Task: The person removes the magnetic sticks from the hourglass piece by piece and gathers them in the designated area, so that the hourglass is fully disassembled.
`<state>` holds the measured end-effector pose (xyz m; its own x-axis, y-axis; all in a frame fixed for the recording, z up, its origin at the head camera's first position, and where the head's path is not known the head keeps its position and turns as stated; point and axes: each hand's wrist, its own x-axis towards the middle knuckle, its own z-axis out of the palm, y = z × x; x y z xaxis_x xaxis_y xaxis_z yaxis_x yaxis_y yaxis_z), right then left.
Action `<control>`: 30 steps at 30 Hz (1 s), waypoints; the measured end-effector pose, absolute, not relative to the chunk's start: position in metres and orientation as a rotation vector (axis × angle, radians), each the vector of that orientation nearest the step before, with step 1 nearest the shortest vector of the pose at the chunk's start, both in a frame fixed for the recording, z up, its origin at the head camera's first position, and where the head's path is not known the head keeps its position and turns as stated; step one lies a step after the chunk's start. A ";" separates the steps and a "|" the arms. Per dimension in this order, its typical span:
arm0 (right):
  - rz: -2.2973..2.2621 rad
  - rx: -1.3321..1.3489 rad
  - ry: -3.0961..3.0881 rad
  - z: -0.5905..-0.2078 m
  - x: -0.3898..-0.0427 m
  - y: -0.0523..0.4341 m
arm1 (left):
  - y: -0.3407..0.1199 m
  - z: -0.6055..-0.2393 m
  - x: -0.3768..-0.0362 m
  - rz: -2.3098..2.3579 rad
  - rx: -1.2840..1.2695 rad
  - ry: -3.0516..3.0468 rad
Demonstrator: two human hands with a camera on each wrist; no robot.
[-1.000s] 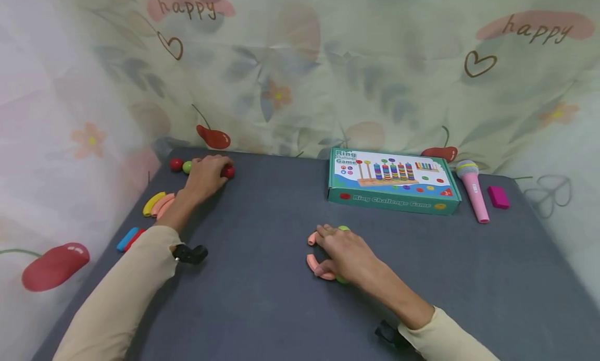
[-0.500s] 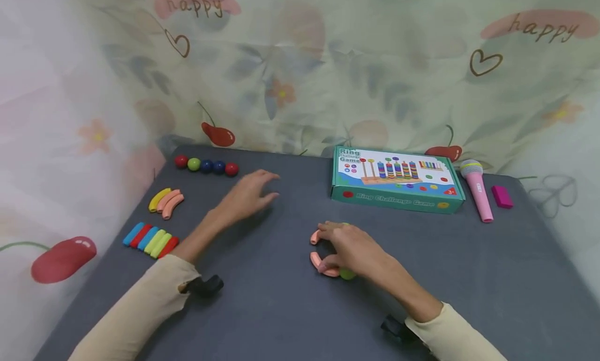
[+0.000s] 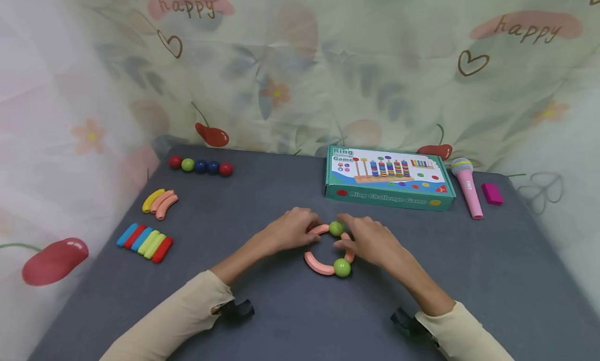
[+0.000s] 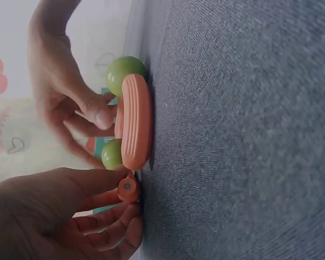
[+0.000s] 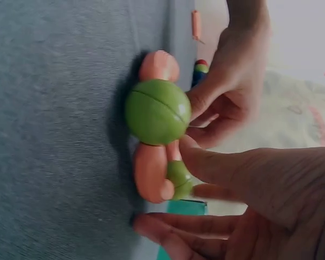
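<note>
My left hand [image 3: 292,229] pinches a curved pink stick [image 3: 320,229], which reaches to the far green ball [image 3: 336,228]. In the left wrist view, a round metal-looking disc shows in the end of that stick [image 4: 129,187]. On the other side, my right hand [image 3: 373,241] has its index finger against the far green ball and its thumb beside a second curved pink stick [image 3: 348,249]. That stick runs down to the near green ball [image 3: 342,268]. A third curved pink stick [image 3: 319,264] extends left from this ball. Together the parts form a ring with a gap at left.
Red, green and blue balls [image 3: 200,166] line the back left. Yellow and pink curved sticks [image 3: 161,202] and several straight coloured sticks [image 3: 145,242] lie at the left. A Ring Challenge Game box [image 3: 389,178], a pink microphone [image 3: 469,189] and a magenta block [image 3: 492,194] stand behind, rightward.
My left hand has moved from the row of balls at the back left to the ring and taken hold of its far pink stick. My right hand has shifted slightly, uncovering both green balls.
</note>
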<state>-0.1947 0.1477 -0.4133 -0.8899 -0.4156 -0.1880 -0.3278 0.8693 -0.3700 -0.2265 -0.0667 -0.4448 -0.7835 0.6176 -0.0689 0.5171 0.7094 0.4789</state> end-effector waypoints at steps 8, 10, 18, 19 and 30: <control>-0.528 -0.752 2.816 -0.424 -0.202 0.145 | -0.063 -0.449 -0.222 0.693 0.851 2.729; -0.531 -0.756 2.824 -0.425 -0.202 0.145 | -0.063 -0.449 -0.220 0.709 0.825 2.732; -0.548 -0.767 2.830 -0.424 -0.202 0.143 | -0.062 -0.444 -0.215 0.707 0.705 2.784; -0.542 -0.764 2.833 -0.425 -0.202 0.142 | -0.062 -0.444 -0.215 0.700 0.692 2.796; -0.547 -0.747 2.855 -0.427 -0.202 0.141 | -0.101 -0.426 -0.206 0.684 0.496 2.998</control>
